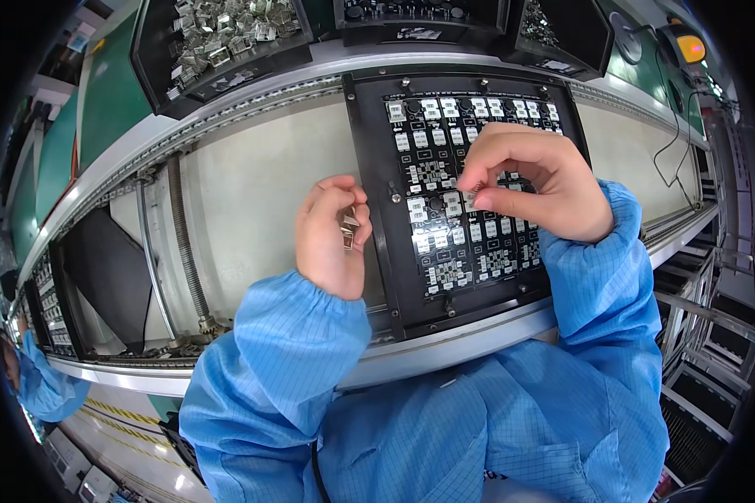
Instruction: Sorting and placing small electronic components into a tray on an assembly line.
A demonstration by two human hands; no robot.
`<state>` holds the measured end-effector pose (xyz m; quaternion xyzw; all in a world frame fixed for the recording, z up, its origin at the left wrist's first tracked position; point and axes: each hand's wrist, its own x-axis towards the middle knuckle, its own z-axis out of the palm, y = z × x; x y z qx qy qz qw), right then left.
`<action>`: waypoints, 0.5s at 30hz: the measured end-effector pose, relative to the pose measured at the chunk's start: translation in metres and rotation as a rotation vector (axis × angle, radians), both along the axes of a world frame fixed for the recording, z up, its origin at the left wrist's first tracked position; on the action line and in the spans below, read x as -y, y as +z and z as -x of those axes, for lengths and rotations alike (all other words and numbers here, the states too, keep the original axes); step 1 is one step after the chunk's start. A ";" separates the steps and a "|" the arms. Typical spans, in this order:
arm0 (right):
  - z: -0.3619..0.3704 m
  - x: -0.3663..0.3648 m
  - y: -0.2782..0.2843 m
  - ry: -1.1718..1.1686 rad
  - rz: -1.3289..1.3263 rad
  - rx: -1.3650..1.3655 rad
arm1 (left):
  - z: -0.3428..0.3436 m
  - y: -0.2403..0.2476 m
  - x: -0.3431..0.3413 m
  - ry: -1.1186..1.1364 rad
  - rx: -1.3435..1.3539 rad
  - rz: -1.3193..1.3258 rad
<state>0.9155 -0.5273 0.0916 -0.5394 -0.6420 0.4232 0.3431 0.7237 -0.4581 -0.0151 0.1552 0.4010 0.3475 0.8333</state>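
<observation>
A panel of black circuit boards (501,245), dotted with white square parts and small chips, lies in a black carrier frame (367,142) in front of me. My right hand (545,180) is over the boards with thumb and forefinger pinched together. A small part with thin metal pins (477,189) shows at the fingertips; its exact kind is too small to tell. To the left of the frame, my left hand (331,235) is curled, palm turned inward, around several small shiny metal housings (349,233). They resemble those in the far left bin.
Along the far side stand a black bin of shiny metal housings (218,57), a bin of dark round parts (419,10) and a bin of tiny silvery parts (538,23). Metal conveyor rails (445,354) run left to right. A co-worker's blue sleeve (49,381) shows at far left.
</observation>
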 end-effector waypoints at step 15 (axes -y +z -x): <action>-0.023 0.021 0.005 -0.140 -0.151 -0.027 | -0.016 0.006 0.004 -0.463 0.277 0.034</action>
